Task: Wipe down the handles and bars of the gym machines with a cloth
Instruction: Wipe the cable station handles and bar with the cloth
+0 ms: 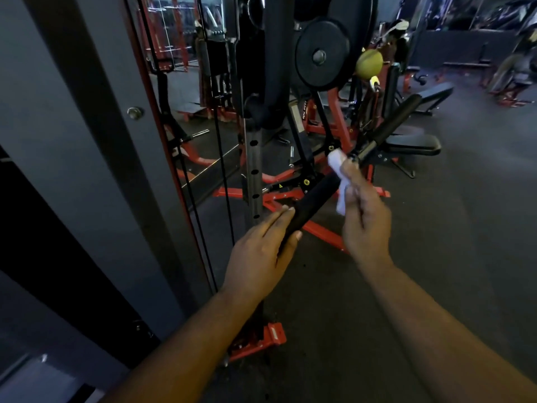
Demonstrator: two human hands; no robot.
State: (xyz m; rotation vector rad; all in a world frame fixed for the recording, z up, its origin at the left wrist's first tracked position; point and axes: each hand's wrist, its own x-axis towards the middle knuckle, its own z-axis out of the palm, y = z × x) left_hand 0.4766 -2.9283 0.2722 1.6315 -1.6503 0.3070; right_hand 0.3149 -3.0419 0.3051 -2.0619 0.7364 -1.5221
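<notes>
right hand (366, 219) motion-blurred, cloth (339, 175) partly hidden behind its fingers; bar (312, 200) end covered by left hand (261, 257)

Left hand (261, 251) around black padded bar (313, 199), right hand (364, 225) gripping white cloth (338, 164) against it.
</notes>
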